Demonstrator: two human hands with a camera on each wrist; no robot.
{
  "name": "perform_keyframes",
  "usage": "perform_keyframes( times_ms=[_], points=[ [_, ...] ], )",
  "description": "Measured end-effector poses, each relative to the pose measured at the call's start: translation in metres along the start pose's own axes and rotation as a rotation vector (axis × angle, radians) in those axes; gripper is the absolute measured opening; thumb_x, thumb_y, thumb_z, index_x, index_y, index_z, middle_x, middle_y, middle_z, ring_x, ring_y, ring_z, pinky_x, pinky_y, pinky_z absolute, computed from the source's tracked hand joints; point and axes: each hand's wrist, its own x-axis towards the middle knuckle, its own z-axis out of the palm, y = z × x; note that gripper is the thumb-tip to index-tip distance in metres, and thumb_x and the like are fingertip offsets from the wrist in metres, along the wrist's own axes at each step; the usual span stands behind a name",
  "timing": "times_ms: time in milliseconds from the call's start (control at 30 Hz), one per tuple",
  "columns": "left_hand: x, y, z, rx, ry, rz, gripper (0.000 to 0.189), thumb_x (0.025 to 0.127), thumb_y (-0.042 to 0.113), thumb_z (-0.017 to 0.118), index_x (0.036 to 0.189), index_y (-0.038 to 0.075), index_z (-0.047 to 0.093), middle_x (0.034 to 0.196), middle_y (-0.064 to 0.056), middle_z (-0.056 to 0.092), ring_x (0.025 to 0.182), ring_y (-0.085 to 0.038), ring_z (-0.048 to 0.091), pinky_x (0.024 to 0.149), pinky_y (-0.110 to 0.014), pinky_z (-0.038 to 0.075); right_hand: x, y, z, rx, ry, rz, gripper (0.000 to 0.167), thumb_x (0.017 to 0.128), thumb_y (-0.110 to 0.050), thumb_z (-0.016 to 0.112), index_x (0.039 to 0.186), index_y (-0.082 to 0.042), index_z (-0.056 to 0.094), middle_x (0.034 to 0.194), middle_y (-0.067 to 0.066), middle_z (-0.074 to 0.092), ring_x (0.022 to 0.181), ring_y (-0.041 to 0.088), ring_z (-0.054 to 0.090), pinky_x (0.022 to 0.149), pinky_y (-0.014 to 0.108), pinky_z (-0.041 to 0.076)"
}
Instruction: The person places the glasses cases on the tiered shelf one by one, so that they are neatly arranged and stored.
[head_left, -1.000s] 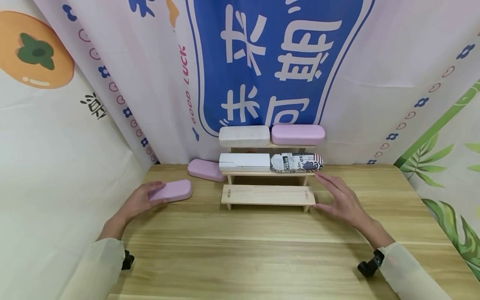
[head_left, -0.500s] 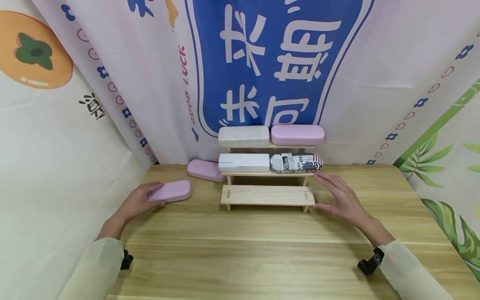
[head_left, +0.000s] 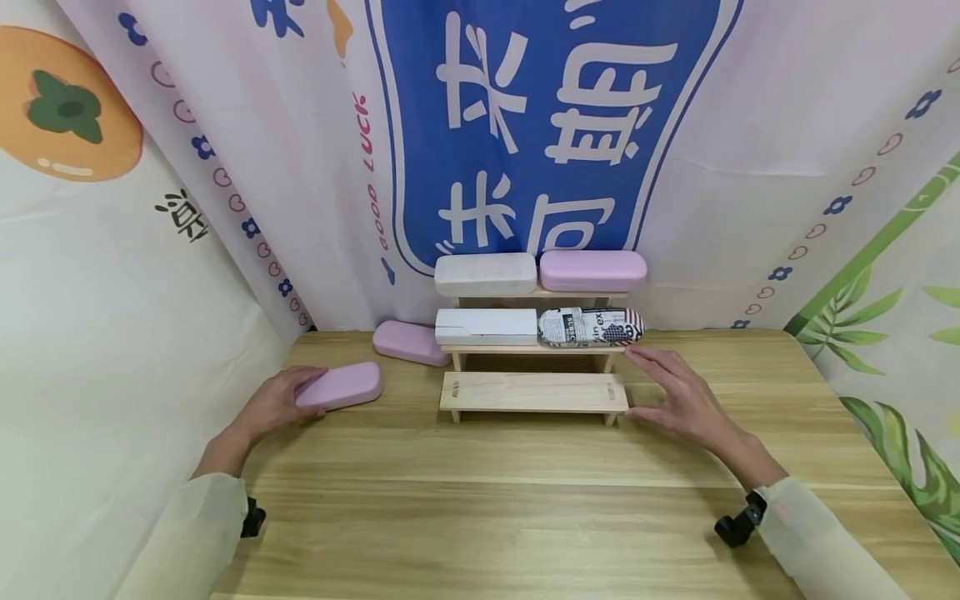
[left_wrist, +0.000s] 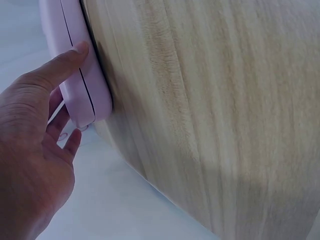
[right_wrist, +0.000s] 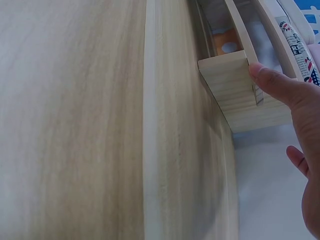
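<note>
Closest, two pale sleeves reach in over a wood-grain tabletop, its surface streaked in yellowish and brown bands, with black devices strapped at the wrists. Beyond them, near the table's left edge, the left hand grips a lilac case by its outer end, thumb along the near side. The right hand grasps nothing; its extended thumb and fingertips touch the right end of a three-step wooden rack, whose lowest board is bare. Farther back, a second lilac case lies aslant on the table just beside the rack's left side. A white case and a newsprint-patterned case share the middle step; a pale grey case and a pink case share the top. Printed cloth walls enclose the table: leaves at right, an orange fruit at left, and behind, a blue panel with white characters.
</note>
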Motion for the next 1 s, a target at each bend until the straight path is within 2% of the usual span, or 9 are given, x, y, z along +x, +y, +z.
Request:
perform_keyframes(
  times_ms=[67, 133, 200, 267, 433, 533, 633, 767, 1000],
  points=[
    [0.0000, -0.0012, 0.0003, -0.007, -0.002, 0.001, 0.073, 0.083, 0.014, 0.090, 0.144, -0.010, 0.057, 0.144, -0.035, 0.057, 0.135, -0.056, 0.051, 0.113, -0.068, 0.040, 0.0009, 0.0002, -0.0008, 0.011, -0.005, 0.000, 0.099, 0.075, -0.057, 0.089, 0.150, -0.001, 0.056, 0.155, 0.016, 0.055, 0.124, 0.037, 0.058, 0.119, 0.013, 0.026],
    [-0.0002, -0.0026, 0.0006, -0.010, -0.002, -0.001, 0.073, 0.083, 0.013, 0.090, 0.144, -0.010, 0.057, 0.143, -0.035, 0.058, 0.135, -0.056, 0.051, 0.112, -0.067, 0.041, 0.0007, 0.0012, -0.0009, 0.024, -0.017, 0.006, 0.104, 0.064, -0.038, 0.098, 0.151, -0.001, 0.055, 0.156, 0.015, 0.054, 0.126, 0.037, 0.057, 0.120, 0.014, 0.026],
    [-0.0004, -0.0034, 0.0010, -0.006, 0.003, 0.004, 0.073, 0.082, 0.013, 0.091, 0.143, -0.010, 0.058, 0.142, -0.035, 0.058, 0.133, -0.056, 0.052, 0.112, -0.067, 0.041, 0.0005, 0.0020, -0.0006, 0.022, -0.028, 0.012, 0.108, 0.058, -0.028, 0.100, 0.152, -0.002, 0.055, 0.157, 0.014, 0.054, 0.127, 0.036, 0.057, 0.120, 0.014, 0.025],
    [-0.0005, -0.0043, 0.0014, 0.004, 0.010, 0.014, 0.073, 0.081, 0.013, 0.092, 0.142, -0.010, 0.059, 0.140, -0.035, 0.060, 0.132, -0.056, 0.054, 0.111, -0.067, 0.042, 0.0001, 0.0026, -0.0004, 0.019, -0.034, 0.015, 0.109, 0.057, -0.027, 0.101, 0.152, -0.003, 0.054, 0.157, 0.014, 0.053, 0.128, 0.036, 0.056, 0.121, 0.014, 0.025],
    [0.0001, -0.0041, 0.0017, 0.029, 0.023, 0.038, 0.074, 0.078, 0.016, 0.094, 0.138, -0.011, 0.062, 0.135, -0.034, 0.064, 0.127, -0.054, 0.059, 0.108, -0.066, 0.046, -0.0001, 0.0030, 0.0000, 0.027, -0.018, 0.002, 0.102, 0.068, -0.045, 0.096, 0.151, -0.002, 0.055, 0.156, 0.015, 0.054, 0.125, 0.037, 0.058, 0.120, 0.014, 0.025],
    [0.0003, -0.0029, 0.0013, 0.036, 0.022, 0.028, 0.075, 0.077, 0.019, 0.096, 0.137, -0.010, 0.063, 0.133, -0.034, 0.065, 0.125, -0.053, 0.060, 0.107, -0.066, 0.047, 0.0006, 0.0025, 0.0005, 0.035, -0.008, -0.001, 0.097, 0.081, -0.064, 0.081, 0.151, -0.002, 0.055, 0.156, 0.015, 0.054, 0.124, 0.037, 0.058, 0.120, 0.014, 0.025],
    [0.0002, -0.0016, 0.0010, 0.041, 0.018, 0.016, 0.076, 0.076, 0.022, 0.096, 0.137, -0.010, 0.063, 0.133, -0.033, 0.066, 0.124, -0.053, 0.061, 0.105, -0.065, 0.048, 0.0012, 0.0015, 0.0008, 0.027, -0.003, -0.004, 0.096, 0.088, -0.074, 0.065, 0.151, -0.002, 0.056, 0.155, 0.016, 0.055, 0.124, 0.037, 0.058, 0.120, 0.013, 0.025],
    [-0.0001, -0.0005, 0.0011, 0.038, 0.017, 0.017, 0.077, 0.075, 0.023, 0.097, 0.136, -0.010, 0.064, 0.132, -0.033, 0.066, 0.123, -0.052, 0.062, 0.104, -0.065, 0.049, 0.0013, 0.0011, 0.0012, 0.018, 0.002, -0.004, 0.097, 0.090, -0.077, 0.058, 0.150, -0.001, 0.056, 0.154, 0.017, 0.056, 0.124, 0.037, 0.058, 0.121, 0.014, 0.025],
    [-0.0006, 0.0006, 0.0012, 0.024, 0.025, 0.026, 0.077, 0.074, 0.024, 0.098, 0.135, -0.010, 0.064, 0.130, -0.033, 0.067, 0.121, -0.050, 0.063, 0.103, -0.064, 0.050, -0.0006, 0.0019, 0.0023, 0.017, 0.013, -0.005, 0.098, 0.090, -0.078, 0.058, 0.149, 0.000, 0.057, 0.154, 0.017, 0.055, 0.124, 0.037, 0.058, 0.121, 0.014, 0.025]
  ],
)
